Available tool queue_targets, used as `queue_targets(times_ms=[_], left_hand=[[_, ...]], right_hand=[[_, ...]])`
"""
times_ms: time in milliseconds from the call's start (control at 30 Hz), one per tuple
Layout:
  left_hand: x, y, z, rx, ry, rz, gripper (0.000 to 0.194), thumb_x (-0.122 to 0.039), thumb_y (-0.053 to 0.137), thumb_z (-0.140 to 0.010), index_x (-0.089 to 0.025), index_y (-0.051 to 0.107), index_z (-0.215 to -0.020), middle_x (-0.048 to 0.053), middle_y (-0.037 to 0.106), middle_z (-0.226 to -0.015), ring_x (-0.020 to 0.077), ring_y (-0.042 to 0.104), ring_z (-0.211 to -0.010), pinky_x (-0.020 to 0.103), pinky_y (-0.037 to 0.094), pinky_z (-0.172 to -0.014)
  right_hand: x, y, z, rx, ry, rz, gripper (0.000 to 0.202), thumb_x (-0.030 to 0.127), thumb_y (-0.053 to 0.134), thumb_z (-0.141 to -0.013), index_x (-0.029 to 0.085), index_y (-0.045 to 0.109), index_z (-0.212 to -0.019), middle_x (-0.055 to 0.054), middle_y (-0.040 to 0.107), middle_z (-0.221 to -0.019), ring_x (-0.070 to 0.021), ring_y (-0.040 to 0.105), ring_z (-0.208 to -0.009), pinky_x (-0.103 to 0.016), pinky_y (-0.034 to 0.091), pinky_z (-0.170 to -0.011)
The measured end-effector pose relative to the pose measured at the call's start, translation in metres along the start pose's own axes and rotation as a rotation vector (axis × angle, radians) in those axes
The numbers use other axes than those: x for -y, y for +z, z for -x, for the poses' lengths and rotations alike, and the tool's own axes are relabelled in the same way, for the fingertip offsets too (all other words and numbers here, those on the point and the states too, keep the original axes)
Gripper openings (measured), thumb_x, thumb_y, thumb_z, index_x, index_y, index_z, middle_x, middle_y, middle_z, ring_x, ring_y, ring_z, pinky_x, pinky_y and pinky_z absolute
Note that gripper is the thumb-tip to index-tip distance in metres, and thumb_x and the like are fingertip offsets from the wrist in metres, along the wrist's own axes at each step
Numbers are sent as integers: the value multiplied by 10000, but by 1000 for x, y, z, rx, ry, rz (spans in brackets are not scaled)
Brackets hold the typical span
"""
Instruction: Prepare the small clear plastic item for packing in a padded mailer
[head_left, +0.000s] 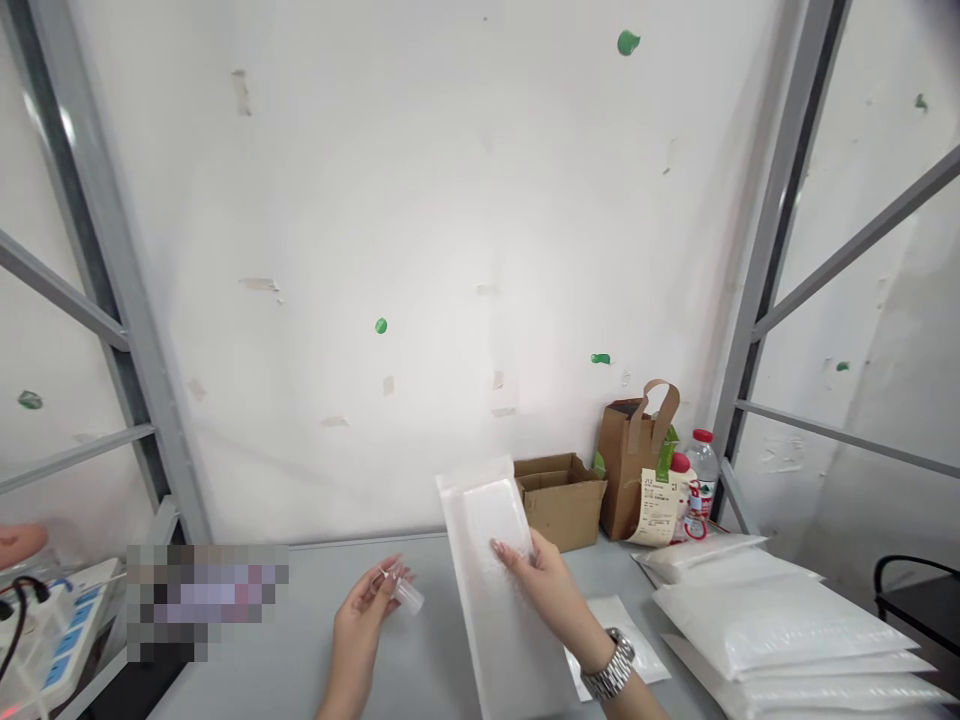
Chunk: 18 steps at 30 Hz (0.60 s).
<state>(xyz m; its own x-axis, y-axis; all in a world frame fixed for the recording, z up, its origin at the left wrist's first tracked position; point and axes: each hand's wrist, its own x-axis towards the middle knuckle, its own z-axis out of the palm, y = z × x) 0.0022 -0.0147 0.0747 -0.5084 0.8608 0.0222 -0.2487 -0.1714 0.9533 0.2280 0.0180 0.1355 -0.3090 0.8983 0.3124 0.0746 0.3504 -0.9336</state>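
Note:
My left hand (371, 600) is above the grey table (300, 650), its fingers pinched on a small clear plastic piece (407, 595). Right of it, my right hand (536, 570) grips a long white translucent packet (491, 590) by its right side, thumb across the front. The packet is tilted up, its top edge in front of the wall. A silver watch is on my right wrist. Behind that wrist a smaller white packet (630, 645) lies on the table.
At the back right stand an open cardboard box (562, 510), a brown paper bag (619, 470) and a red-capped bottle (701, 480). White padded packets (780, 610) are stacked at the right. A power strip (75, 630) is at the left, near a blurred patch.

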Motion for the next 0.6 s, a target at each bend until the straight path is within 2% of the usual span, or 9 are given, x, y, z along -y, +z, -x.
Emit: queue_targets(times_ms=[133,233,300,400,467,533,600], left_hand=[[-13,10,-5,-80,122,71,426,-462,739,-564,-167,659,-861,56,724,-890,231,676,-826,297,538,-716],[-10,14,-4,-56,149,-24,400,-477,718,-584,-174,665,-840,65,730,-890,245,648,-916,301,507,-788],[-3,15,-4,-22,134,-84,383,-474,722,-572,-173,676,-804,75,734,-866,262,631,-947,309,494,-797],[7,12,-4,-13,124,-127,390,-481,721,-560,-172,676,-794,91,731,-882,284,614,-977,328,482,-803],[10,9,-5,-30,118,-148,430,-481,719,-568,-183,652,-870,87,733,-865,281,609,-993,324,477,-790],[11,5,-6,-30,103,-152,479,-485,712,-584,-203,602,-955,65,736,-800,263,631,-955,310,482,-751],[12,3,-5,5,86,-149,474,-496,705,-590,-213,577,-947,44,731,-737,250,657,-886,296,489,-707]], right_hand=[[-38,25,11,127,190,-188,480,522,624,-689,110,630,-936,-104,696,-936,-273,620,-901,-357,465,-776],[-71,43,23,171,279,-329,552,572,621,-658,105,625,-954,-102,698,-888,-280,619,-909,-361,462,-777],[-84,50,28,211,280,-322,597,590,640,-621,103,631,-967,-104,696,-890,-287,611,-924,-361,450,-796],[-91,56,32,235,267,-217,653,630,648,-567,120,645,-973,-100,692,-911,-299,598,-934,-363,439,-804],[-91,57,33,217,267,-168,667,654,634,-555,131,651,-970,-96,693,-910,-303,599,-924,-363,441,-794],[-91,57,34,203,264,-155,663,651,632,-560,132,652,-972,-99,692,-919,-299,603,-909,-360,443,-786],[-90,58,36,193,260,-161,650,636,642,-562,133,652,-973,-101,690,-932,-293,606,-898,-360,442,-789]])
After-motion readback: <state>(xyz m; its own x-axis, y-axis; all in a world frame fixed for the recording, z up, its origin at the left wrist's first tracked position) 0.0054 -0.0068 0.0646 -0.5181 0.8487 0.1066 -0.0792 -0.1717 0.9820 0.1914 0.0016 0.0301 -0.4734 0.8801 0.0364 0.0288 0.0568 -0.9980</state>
